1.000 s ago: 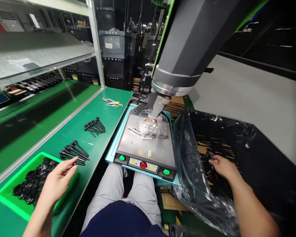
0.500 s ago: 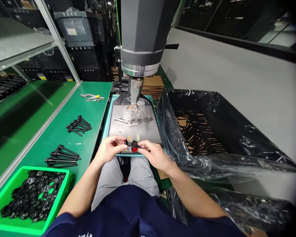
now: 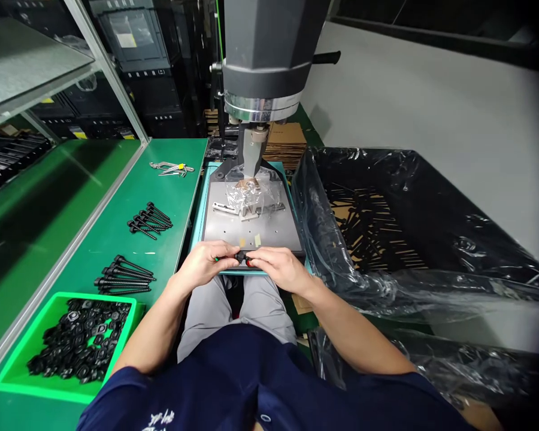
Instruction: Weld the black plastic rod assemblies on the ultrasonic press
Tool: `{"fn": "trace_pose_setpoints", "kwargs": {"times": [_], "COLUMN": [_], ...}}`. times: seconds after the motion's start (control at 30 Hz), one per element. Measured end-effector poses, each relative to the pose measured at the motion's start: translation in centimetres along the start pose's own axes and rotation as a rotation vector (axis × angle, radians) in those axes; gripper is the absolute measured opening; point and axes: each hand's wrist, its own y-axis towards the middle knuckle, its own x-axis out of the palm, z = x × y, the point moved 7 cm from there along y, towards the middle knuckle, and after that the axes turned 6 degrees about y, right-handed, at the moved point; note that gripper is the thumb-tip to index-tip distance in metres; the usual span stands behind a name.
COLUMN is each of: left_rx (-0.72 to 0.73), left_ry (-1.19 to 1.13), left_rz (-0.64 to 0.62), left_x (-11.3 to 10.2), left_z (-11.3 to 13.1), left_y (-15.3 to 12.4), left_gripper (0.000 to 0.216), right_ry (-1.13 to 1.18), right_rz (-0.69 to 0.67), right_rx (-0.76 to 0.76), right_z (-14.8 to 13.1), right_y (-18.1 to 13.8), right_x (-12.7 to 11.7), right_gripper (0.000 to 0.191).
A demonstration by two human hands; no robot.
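My left hand [image 3: 206, 263] and my right hand [image 3: 282, 268] meet at the front edge of the machine's metal base plate [image 3: 233, 225]. Between their fingertips is a small black plastic part [image 3: 241, 257], pinched from both sides. Fingers cover most of it, so I cannot tell whether it is one piece or two pieces joined. A red button [image 3: 248, 263] shows partly behind my right fingertips. Above the plate hangs the grey machine head [image 3: 263, 66], its tip [image 3: 253, 152] over a fixture wrapped in clear plastic [image 3: 251, 194].
At left on the green table stand a green bin of small black caps [image 3: 85, 341], two groups of black threaded rods [image 3: 124, 276] and metal tools [image 3: 173, 169]. To the right, a box lined with black plastic [image 3: 458, 239] holds many rods. Flat cardboard [image 3: 287, 140] lies behind.
My hands have drawn closer together, and the black pieces seen apart between them now meet. The red button is more covered. The whole view has shifted slightly.
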Motion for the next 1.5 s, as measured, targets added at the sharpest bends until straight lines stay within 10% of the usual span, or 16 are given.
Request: {"fn": "trace_pose_setpoints", "kwargs": {"times": [0.5,1.27,1.5], "left_rx": [-0.014,-0.056,-0.483], "left_ry": [-0.078,-0.191,-0.459], "left_rz": [-0.008,0.195,0.522], "left_x": [1.9,6.5,5.1], "left_z": [-1.3,-3.2,-9.9], "left_y": [-0.2,-1.1,2.1], "left_gripper": [0.028,0.038,0.045], "right_ry": [0.232,0.636,0.856], "right_rz": [-0.092,0.139,0.309], "right_rx": [0.206,0.366,0.523], "right_z": [2.3,5.8,10.9], "right_y": [-0.2,-1.0,0.9], "right_x": [0.7,4.6,4.8], "right_gripper": [0.023,0.027,0.047]}}
